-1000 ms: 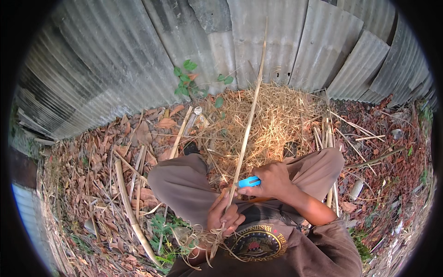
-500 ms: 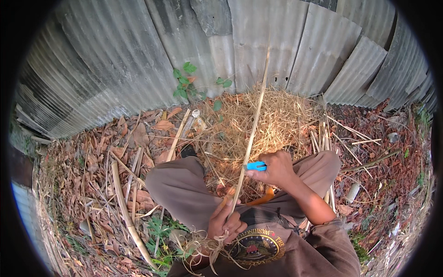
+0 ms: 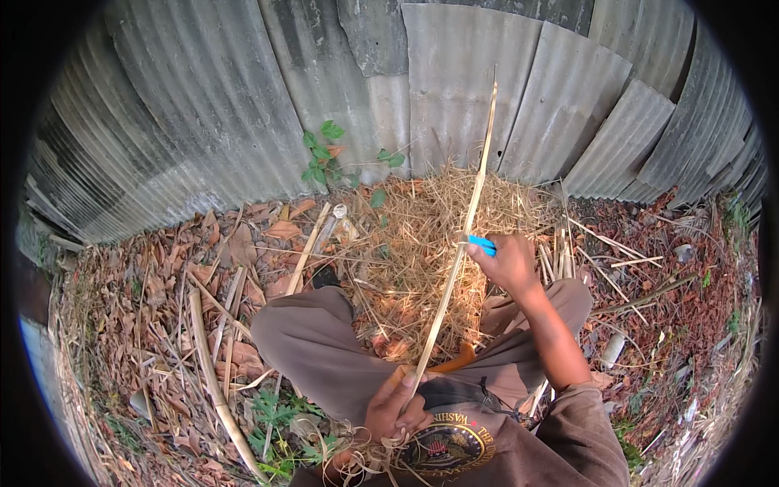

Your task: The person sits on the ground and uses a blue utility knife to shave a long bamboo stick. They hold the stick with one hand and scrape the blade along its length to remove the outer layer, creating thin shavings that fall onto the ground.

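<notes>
A long, pale bamboo strip [image 3: 459, 264] slants up and away from my lap, its thin far tip in front of the metal wall. My left hand [image 3: 395, 403] grips its near end, fingers wrapped round it. Thin curled shavings [image 3: 375, 463] hang beside that hand. Farther along the strip, my right hand [image 3: 511, 264] is closed round a blue-handled cutter [image 3: 482, 243]. The cutter meets the strip at about its middle; its blade is too small to make out. A curved orange handle [image 3: 456, 359] lies between my crossed legs, the rest of it hidden.
Corrugated metal sheets [image 3: 471, 97] form a wall ahead. A heap of fine shavings [image 3: 414, 243] covers the ground before my legs. Bamboo pieces [image 3: 213, 377] lie among dry leaves on the left, with more split sticks [image 3: 565, 252] to the right. Green plants grow at the wall.
My right hand has slid the cutter away from me along the strip, and that arm has straightened. The strip's far end has shifted slightly right. My left hand still holds the near end.
</notes>
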A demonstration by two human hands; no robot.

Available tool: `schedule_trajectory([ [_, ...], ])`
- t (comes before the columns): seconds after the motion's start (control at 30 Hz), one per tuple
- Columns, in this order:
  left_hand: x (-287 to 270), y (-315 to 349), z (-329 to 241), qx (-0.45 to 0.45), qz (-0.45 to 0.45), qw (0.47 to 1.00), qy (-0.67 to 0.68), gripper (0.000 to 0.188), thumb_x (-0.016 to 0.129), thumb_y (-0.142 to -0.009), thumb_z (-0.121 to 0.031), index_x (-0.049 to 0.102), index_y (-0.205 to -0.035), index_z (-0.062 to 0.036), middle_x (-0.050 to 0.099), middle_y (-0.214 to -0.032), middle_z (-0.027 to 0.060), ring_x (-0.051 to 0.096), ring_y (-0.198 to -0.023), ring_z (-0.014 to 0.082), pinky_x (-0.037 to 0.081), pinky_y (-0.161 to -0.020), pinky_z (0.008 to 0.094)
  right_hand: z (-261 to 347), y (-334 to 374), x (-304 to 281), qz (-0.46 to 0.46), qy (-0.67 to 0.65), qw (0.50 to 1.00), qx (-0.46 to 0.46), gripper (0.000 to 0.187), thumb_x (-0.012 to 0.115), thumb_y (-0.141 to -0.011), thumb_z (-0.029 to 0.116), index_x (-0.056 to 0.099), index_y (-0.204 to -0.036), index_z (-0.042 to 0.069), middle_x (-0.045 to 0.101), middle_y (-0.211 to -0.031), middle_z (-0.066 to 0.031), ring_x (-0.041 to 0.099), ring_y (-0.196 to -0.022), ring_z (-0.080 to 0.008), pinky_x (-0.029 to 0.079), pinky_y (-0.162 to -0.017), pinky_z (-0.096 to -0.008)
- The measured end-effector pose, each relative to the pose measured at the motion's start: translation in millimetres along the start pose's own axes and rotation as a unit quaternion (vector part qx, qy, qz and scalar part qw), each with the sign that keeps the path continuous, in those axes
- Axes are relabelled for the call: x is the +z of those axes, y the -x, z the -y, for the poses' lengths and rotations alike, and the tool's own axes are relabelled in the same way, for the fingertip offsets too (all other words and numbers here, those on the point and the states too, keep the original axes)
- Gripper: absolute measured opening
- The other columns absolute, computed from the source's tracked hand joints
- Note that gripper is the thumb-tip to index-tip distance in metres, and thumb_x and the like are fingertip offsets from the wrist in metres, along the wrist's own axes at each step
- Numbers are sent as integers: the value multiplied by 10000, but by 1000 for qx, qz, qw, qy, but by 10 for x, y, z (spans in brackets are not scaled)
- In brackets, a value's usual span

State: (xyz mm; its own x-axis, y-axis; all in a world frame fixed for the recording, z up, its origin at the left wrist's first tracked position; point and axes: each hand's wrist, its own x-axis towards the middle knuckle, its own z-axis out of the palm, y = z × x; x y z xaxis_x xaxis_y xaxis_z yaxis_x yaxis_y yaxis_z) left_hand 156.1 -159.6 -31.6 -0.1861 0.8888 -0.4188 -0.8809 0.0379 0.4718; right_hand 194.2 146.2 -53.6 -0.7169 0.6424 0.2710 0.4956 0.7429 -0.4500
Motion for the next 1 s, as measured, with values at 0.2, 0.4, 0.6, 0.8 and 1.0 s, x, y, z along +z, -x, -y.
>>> schedule_trajectory([
  [0.2,-4,85,95,7,56,985,-165,265,327,-1029,-291,435,-1115,-66,346,-492,-16,252,-361,58,296,-406,221,-1068,-550,-285,-97,6,968,231,756,442,-826,709,557,-559,11,549,-525,-172,585,-571,-360,448,-602,-470],
  [0.4,70,-96,-141,70,-81,956,-275,273,398,-1008,-286,434,-1095,-30,408,-492,5,294,-329,60,250,-319,196,-353,545,22,23,-80,994,70,669,512,-824,655,548,-564,40,459,-449,-109,519,-444,-294,414,-495,-422],
  [0.6,163,-224,-271,101,-107,942,-300,261,419,-1002,-264,421,-1119,-30,406,-495,7,315,-349,55,261,-330,195,453,1014,44,49,-92,985,-139,694,581,-686,753,534,-523,80,465,-426,-82,552,-423,-278,429,-437,-384],
  [0.8,160,-203,-174,155,-68,932,-320,280,420,-1000,-279,408,-1128,-29,379,-470,9,308,-355,68,250,-328,209,459,858,163,-8,-78,979,-187,693,613,-649,750,507,-498,82,464,-435,-56,526,-397,-258,404,-416,-369],
  [1.0,159,-201,-146,158,-65,924,-342,233,387,-1012,-254,398,-1109,-42,346,-484,0,293,-389,79,262,-388,213,297,615,248,-34,-75,974,-212,691,646,-611,740,481,-486,81,443,-431,-41,498,-385,-249,377,-401,-359],
])
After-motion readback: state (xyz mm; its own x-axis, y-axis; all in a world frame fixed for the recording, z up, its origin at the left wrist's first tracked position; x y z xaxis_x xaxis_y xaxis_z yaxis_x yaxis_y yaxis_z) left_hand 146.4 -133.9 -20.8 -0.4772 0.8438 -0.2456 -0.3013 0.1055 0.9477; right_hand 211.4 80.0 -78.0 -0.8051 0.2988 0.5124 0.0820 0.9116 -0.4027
